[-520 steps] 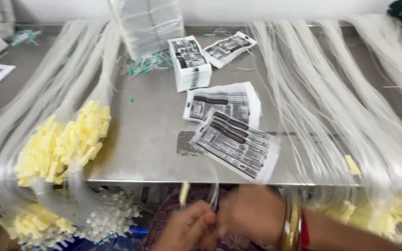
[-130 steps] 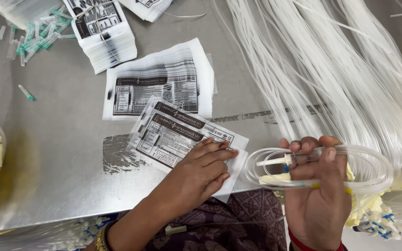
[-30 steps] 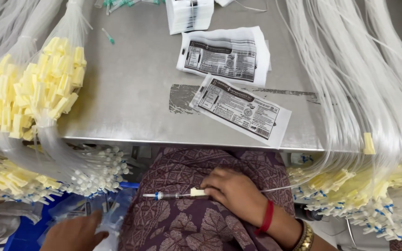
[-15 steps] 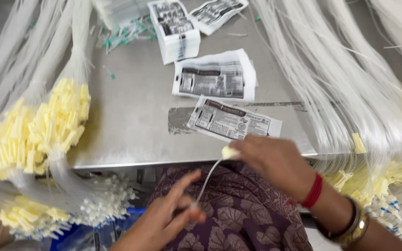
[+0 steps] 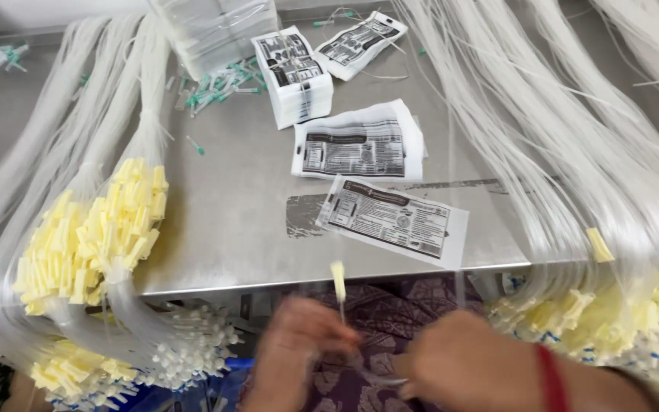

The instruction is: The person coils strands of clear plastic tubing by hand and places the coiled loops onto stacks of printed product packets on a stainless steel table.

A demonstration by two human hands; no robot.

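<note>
Pinching one thin tube [image 5: 340, 294] upright below the bench [image 5: 223, 229] edge, the left hand [image 5: 299, 355] keeps it untangled; the right hand [image 5: 470, 366] looks closed, its hold blurred.

Packing workshop: steel table [image 5: 230, 229], bundled clear tubing [image 5: 573, 137], stacked printed pouches [image 5: 293, 76].
</note>
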